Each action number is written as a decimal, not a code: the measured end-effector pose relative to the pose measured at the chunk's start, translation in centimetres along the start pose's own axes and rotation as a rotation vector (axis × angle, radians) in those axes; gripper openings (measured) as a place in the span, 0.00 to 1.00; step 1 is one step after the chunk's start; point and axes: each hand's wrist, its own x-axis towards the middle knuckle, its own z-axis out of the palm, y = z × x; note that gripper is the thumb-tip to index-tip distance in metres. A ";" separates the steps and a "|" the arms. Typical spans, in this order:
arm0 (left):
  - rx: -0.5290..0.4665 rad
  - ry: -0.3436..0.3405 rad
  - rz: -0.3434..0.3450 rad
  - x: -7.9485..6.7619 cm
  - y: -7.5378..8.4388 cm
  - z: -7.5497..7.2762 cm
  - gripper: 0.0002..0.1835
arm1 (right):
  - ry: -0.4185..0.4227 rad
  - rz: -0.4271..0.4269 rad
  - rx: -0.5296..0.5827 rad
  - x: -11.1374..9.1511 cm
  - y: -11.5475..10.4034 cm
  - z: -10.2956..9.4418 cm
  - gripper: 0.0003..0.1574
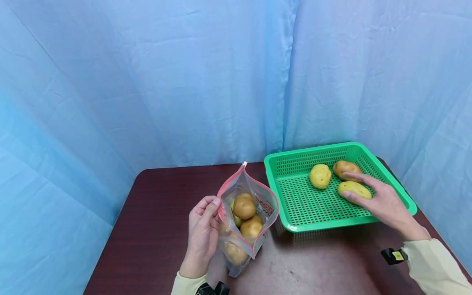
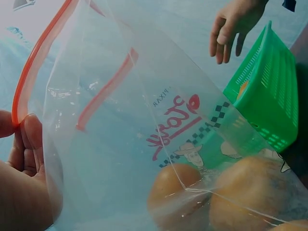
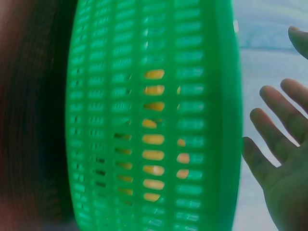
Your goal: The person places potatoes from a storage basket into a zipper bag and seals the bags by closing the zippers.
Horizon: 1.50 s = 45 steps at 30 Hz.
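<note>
My left hand (image 1: pixel 204 233) pinches the pink zip edge of a clear zip-top bag (image 1: pixel 271 196) between thumb and fingers. The bag's mouth gapes, and several brown and yellowish potatoes (image 1: pixel 244 206) lie inside. Red lettering and cartoon figures are printed on its side in the left wrist view. Over the right part of a green plastic basket (image 1: pixel 295 227), my right hand (image 1: pixel 387 200) hovers with fingers spread, its thumb and fingers around a long yellow potato (image 1: pixel 354 189). Beside that one lie a rounder yellow potato (image 1: pixel 320 176) and a brown potato (image 1: pixel 346 169).
A dark reddish-brown table (image 1: pixel 155 213) bears the bag and the basket. The basket stands at the back right, its near left corner close to the bag. Light blue curtains (image 1: pixel 206 82) hang behind the table and along both sides.
</note>
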 end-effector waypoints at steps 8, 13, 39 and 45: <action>0.000 0.002 0.003 0.0 0.0 0.0 0.10 | -0.021 -0.052 -0.042 0.5 1.7 -0.4 0.37; 0.002 -0.005 -0.001 -0.1 0.0 0.0 0.09 | -0.032 -0.057 -0.064 1.0 2.5 -0.6 0.37; 0.017 0.004 -0.001 -0.1 -0.2 -0.2 0.08 | -0.344 -0.027 -0.150 4.0 5.8 -1.1 0.46; 0.019 0.003 0.001 -0.1 -0.2 -0.3 0.08 | -0.389 -0.014 -0.176 4.6 6.5 -0.7 0.47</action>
